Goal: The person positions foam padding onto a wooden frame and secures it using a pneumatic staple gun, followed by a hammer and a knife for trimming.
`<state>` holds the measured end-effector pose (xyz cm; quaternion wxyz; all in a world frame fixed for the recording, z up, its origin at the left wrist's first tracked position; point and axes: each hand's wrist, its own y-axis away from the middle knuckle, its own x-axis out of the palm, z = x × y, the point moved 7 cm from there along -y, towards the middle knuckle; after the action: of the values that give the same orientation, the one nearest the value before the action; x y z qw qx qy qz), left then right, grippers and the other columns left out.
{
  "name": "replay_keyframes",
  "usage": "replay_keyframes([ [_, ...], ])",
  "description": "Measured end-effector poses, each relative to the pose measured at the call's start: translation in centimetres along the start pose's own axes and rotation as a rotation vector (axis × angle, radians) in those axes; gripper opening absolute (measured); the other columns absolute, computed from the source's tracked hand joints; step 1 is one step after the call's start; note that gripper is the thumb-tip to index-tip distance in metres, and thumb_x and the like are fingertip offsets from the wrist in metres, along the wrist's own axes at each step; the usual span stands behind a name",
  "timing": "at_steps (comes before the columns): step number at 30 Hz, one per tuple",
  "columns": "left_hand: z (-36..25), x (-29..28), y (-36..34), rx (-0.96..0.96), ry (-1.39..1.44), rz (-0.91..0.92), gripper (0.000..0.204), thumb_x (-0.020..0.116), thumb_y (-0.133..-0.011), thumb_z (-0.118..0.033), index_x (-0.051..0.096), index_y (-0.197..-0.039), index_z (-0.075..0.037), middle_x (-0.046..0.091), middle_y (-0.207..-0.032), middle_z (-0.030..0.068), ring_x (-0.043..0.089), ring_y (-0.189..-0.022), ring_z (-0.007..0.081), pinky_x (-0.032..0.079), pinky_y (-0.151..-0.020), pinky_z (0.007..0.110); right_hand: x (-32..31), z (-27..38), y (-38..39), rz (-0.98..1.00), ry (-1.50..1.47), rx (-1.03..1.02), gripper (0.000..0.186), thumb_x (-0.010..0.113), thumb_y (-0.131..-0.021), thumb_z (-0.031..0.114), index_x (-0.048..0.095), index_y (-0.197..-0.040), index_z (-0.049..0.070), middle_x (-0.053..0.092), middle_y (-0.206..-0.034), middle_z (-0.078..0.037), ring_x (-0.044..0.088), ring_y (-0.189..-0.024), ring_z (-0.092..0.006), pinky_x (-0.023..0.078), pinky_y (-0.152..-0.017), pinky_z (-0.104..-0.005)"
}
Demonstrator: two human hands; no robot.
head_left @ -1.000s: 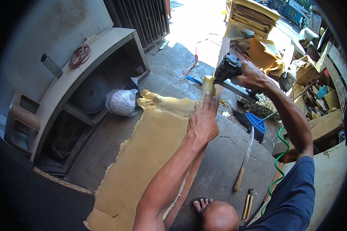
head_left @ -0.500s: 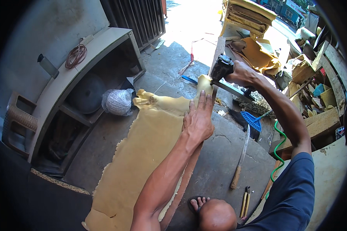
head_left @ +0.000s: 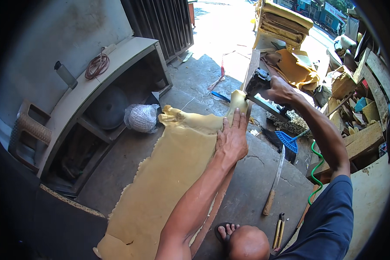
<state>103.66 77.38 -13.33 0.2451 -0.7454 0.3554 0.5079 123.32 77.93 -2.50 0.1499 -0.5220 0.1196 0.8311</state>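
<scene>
My left hand [head_left: 232, 141] lies with outstretched fingers on a tan foam sheet [head_left: 160, 182], pressing its folded upper corner [head_left: 238, 100] against a long wooden board [head_left: 252, 60]. My right hand [head_left: 281, 91] grips a black pneumatic staple gun [head_left: 260, 79], whose nose rests at the folded foam beside the board. The sheet has ragged edges and stretches toward me under my left forearm. On the concrete to the right lie a wooden-handled knife [head_left: 274, 186] and cutters with yellow handles [head_left: 279, 230].
A low cabinet [head_left: 134, 47] with a bottle [head_left: 65, 74] and coiled cable stands left, near a wrapped bundle [head_left: 141, 118]. At right are a scrap-wood pile [head_left: 355, 143], a blue plastic rake head [head_left: 287, 141] and a green hose [head_left: 317, 173]. A stripped chair frame [head_left: 281, 24] stands beyond.
The view has shifted slightly. My left hand stays pressed on the foam, and my right hand holds the staple gun at nearly the same spot on the board.
</scene>
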Motion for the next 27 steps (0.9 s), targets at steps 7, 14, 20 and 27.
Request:
replay_keyframes([
  [7,0.3,-0.1,0.2,-0.044,-0.023,0.011,0.088,0.063,-0.083,-0.013,0.021,-0.161,-0.006,0.014,-0.169,0.0115,0.035,-0.143,0.0490,0.045,-0.110,0.054,0.6,2.5,2.8,0.022,0.072,-0.041,0.044,0.068,-0.072,0.037,0.067,-0.081,-0.007,0.065,-0.070,-0.015,0.062,-0.063,-0.0249,0.048,-0.059,-0.0417],
  [14,1.0,-0.7,0.6,0.003,0.067,0.018,0.093,0.067,-0.082,-0.017,0.019,-0.161,-0.004,0.018,-0.168,0.0178,0.029,-0.146,0.0514,0.040,-0.115,0.053,2.0,1.6,1.9,0.001,0.138,-0.029,0.042,0.068,-0.074,0.034,0.068,-0.083,-0.007,0.065,-0.069,-0.016,0.063,-0.063,-0.0258,0.050,-0.062,-0.0430],
  [20,1.7,0.0,6.2,0.158,0.184,-0.043,0.096,0.069,-0.079,-0.019,0.020,-0.159,0.001,0.018,-0.165,0.0270,0.025,-0.148,0.0525,0.033,-0.120,0.053,1.4,1.9,2.8,0.037,0.045,-0.020,0.043,0.068,-0.074,0.036,0.067,-0.080,-0.007,0.064,-0.066,-0.012,0.061,-0.059,-0.0223,0.046,-0.056,-0.0421],
  [27,1.1,-0.8,6.8,0.068,0.042,0.002,0.095,0.069,-0.078,-0.018,0.023,-0.159,-0.001,0.018,-0.166,0.0240,0.026,-0.147,0.0520,0.036,-0.116,0.057,2.8,0.3,1.4,0.058,-0.040,-0.036,0.040,0.069,-0.076,0.039,0.066,-0.074,-0.001,0.060,-0.063,-0.007,0.055,-0.052,-0.0161,0.042,-0.047,-0.0365],
])
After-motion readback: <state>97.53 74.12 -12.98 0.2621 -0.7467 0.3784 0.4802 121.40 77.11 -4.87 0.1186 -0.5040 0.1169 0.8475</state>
